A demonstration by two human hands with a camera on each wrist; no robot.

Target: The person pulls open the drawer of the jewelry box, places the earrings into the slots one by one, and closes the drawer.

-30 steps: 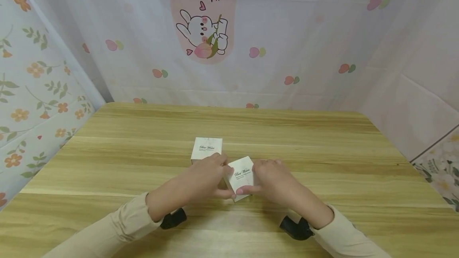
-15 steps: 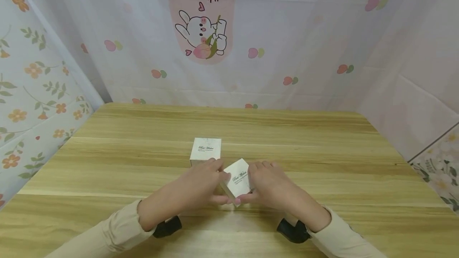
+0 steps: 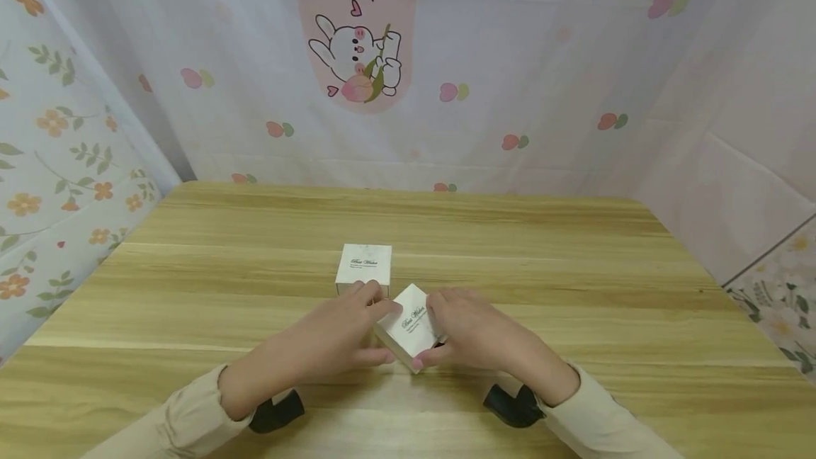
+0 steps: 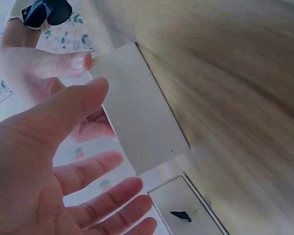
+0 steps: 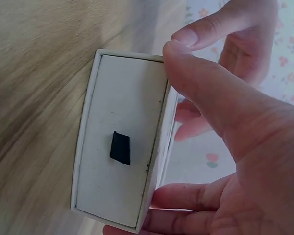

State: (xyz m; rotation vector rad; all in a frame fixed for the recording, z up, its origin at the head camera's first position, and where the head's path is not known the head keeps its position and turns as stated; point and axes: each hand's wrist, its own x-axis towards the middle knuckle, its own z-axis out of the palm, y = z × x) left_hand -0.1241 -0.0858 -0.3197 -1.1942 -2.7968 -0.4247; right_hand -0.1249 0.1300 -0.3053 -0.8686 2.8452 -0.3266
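In the head view a small white drawer box [image 3: 408, 328] printed "Best Wishes" lies turned cornerwise on the table. My right hand [image 3: 472, 324] grips its right side, thumb at the near corner and fingers at the far side. The right wrist view shows the box's drawer front [image 5: 125, 98] with a black ribbon tab [image 5: 120, 148]. My left hand [image 3: 334, 331] is at the box's left side, fingers spread and relaxed. Its thumb tip overlaps the plain side [image 4: 137, 107] of the box in the left wrist view. A matching white box [image 3: 365, 264] stands just behind the left fingers.
The wooden table [image 3: 542, 246] runs back to a white curtain [image 3: 510, 55] with a rabbit print. A floral curtain [image 3: 83, 126] hangs on the left. Black straps [image 3: 513, 406] sit at both wrists. The second box's black tab [image 4: 181, 215] shows in the left wrist view.
The gripped box has turned counterclockwise and shifted left and slightly nearer. My right hand has moved left with it. The left hand has drawn left, its thumb coming away from the near corner.
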